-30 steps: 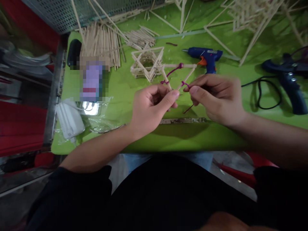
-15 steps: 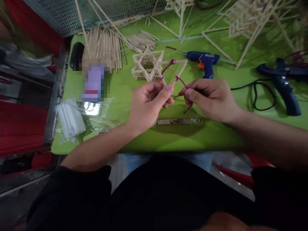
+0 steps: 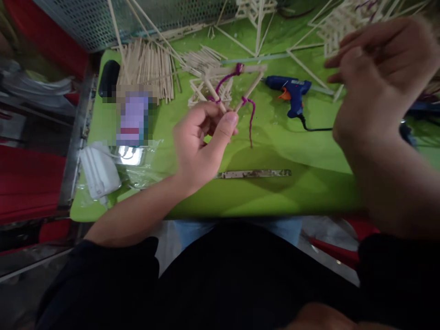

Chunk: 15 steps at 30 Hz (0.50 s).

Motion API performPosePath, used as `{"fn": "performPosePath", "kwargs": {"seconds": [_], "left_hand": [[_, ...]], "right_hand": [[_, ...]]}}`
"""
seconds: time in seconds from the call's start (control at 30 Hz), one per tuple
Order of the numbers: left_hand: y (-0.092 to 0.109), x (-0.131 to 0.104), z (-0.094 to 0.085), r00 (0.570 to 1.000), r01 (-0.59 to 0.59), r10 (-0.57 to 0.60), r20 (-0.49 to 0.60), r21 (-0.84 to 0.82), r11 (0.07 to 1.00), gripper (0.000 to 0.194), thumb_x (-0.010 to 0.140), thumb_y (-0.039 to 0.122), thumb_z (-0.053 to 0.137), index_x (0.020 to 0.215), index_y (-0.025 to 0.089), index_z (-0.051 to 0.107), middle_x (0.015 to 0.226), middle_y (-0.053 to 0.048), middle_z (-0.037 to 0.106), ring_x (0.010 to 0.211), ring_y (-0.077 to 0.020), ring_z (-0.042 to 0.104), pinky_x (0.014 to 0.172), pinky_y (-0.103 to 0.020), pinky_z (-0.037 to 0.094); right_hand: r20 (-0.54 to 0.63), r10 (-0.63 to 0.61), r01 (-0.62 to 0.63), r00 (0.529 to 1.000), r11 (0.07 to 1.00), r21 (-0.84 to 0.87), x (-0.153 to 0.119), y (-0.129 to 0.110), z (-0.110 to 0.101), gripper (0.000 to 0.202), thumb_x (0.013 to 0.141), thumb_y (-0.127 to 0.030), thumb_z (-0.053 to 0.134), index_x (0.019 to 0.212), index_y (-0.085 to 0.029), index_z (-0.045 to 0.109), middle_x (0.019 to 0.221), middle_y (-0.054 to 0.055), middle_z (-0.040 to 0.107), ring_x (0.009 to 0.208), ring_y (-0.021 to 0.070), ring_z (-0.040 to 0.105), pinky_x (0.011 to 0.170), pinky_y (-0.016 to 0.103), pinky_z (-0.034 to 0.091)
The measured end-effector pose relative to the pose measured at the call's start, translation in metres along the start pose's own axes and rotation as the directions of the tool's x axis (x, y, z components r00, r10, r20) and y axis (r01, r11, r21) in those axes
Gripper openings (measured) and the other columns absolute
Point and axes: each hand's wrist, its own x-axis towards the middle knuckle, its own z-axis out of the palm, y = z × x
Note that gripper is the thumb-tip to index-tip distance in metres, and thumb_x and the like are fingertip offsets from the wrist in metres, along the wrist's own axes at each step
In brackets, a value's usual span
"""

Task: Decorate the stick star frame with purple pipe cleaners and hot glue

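My left hand [image 3: 202,142] pinches one corner of a triangle of wooden sticks [image 3: 252,87] between thumb and fingers. Purple yarn [image 3: 252,123] is knotted on the triangle's right stick and its loose end hangs down. More purple yarn runs from the left stick to the top one. My right hand [image 3: 381,78] is raised at the right, fingers extended and somewhat blurred, with nothing visible in it. It is above the table, right of the blue glue gun [image 3: 294,91]. A small stick frame [image 3: 195,94] lies partly hidden behind the triangle.
Loose sticks [image 3: 147,68] lie in piles at the back left of the green table [image 3: 275,197]. A flat strip [image 3: 257,174] is near the front edge. A white power bank [image 3: 99,172] sits at the left. Larger stick structures [image 3: 256,11] stand at the back; dark-handled tools are at the right.
My right hand has let go of the purple yarn and moved up and to the right. The yarn end now hangs free. My left hand has shifted slightly left with the triangle.
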Motion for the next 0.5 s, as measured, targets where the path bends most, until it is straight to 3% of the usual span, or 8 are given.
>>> {"fn": "performPosePath", "kwargs": {"seconds": [0.07, 0.13, 0.2, 0.27, 0.37, 0.43, 0.5], "left_hand": [[-0.002, 0.003, 0.001, 0.994, -0.099, 0.100, -0.040, 0.038, 0.994, 0.045, 0.108, 0.070, 0.085, 0.097, 0.027, 0.072, 0.090, 0.001, 0.076, 0.074, -0.0129, 0.074, 0.064, -0.028, 0.061], [-0.006, 0.005, 0.001, 0.985, -0.166, 0.168, -0.038, 0.048, 0.985, 0.040, 0.111, 0.064, 0.082, 0.099, 0.028, 0.071, 0.091, 0.002, 0.075, 0.072, -0.0117, 0.071, 0.062, -0.028, 0.058], [-0.011, 0.007, 0.001, 0.971, -0.240, 0.240, -0.016, 0.001, 0.971, 0.034, 0.113, 0.058, 0.082, 0.101, 0.028, 0.072, 0.089, 0.003, 0.073, 0.067, -0.0099, 0.066, 0.059, -0.027, 0.053], [-0.017, 0.008, 0.001, 0.962, -0.271, 0.273, 0.023, -0.067, 0.960, 0.031, 0.113, 0.056, 0.083, 0.103, 0.029, 0.072, 0.089, 0.003, 0.073, 0.066, -0.0099, 0.067, 0.058, -0.027, 0.052], [-0.018, 0.006, 0.001, 0.984, -0.154, 0.162, 0.073, -0.101, 0.983, 0.037, 0.112, 0.063, 0.082, 0.105, 0.028, 0.071, 0.094, -0.001, 0.077, 0.087, -0.0175, 0.084, 0.065, -0.028, 0.059], [-0.014, 0.004, 0.000, 0.996, -0.037, 0.044, 0.083, -0.087, 0.996, 0.042, 0.112, 0.067, 0.080, 0.104, 0.027, 0.068, 0.098, -0.004, 0.080, 0.106, -0.0242, 0.090, 0.069, -0.029, 0.064], [-0.009, 0.003, 0.000, 0.997, 0.025, -0.017, 0.078, -0.094, 0.995, 0.046, 0.111, 0.068, 0.080, 0.100, 0.026, 0.066, 0.098, -0.004, 0.080, 0.109, -0.0261, 0.091, 0.068, -0.029, 0.065]], "right_hand": [[0.047, 0.033, -0.022, 0.998, 0.973, -0.231, 0.014, 0.009, -0.006, 0.018, 0.088, -0.009, 0.070, 0.093, -0.019, 0.083, 0.084, 0.005, 0.075, 0.070, 0.0192, 0.064, 0.073, 0.039, 0.055], [0.196, 0.211, -0.067, 0.958, 0.825, -0.561, 0.018, 0.014, -0.010, 0.004, 0.093, -0.019, 0.081, 0.091, -0.020, 0.084, 0.083, 0.005, 0.073, 0.077, 0.0220, 0.067, 0.084, 0.044, 0.060], [0.264, 0.469, -0.084, 0.843, 0.600, -0.796, 0.016, 0.018, -0.010, 0.020, 0.094, -0.041, 0.092, 0.096, -0.021, 0.086, 0.087, 0.008, 0.077, 0.088, 0.0283, 0.073, 0.095, 0.053, 0.064], [0.254, 0.618, -0.077, 0.744, 0.457, -0.886, 0.010, 0.022, -0.006, 0.040, 0.094, -0.059, 0.093, 0.101, -0.020, 0.088, 0.094, 0.014, 0.081, 0.095, 0.0327, 0.075, 0.100, 0.058, 0.063], [0.241, 0.668, -0.093, 0.704, 0.423, -0.901, 0.007, 0.028, -0.001, 0.047, 0.095, -0.064, 0.090, 0.098, -0.016, 0.086, 0.090, 0.014, 0.077, 0.093, 0.0293, 0.071, 0.099, 0.055, 0.060], [0.238, 0.683, -0.137, 0.690, 0.446, -0.884, 0.009, 0.029, -0.001, 0.040, 0.097, -0.055, 0.088, 0.092, -0.015, 0.084, 0.076, 0.007, 0.067, 0.083, 0.0224, 0.063, 0.094, 0.049, 0.056], [0.234, 0.698, -0.202, 0.677, 0.482, -0.853, 0.012, 0.028, -0.001, 0.036, 0.097, -0.047, 0.087, 0.083, -0.014, 0.081, 0.062, 0.000, 0.053, 0.072, 0.0164, 0.053, 0.086, 0.044, 0.051]]}}
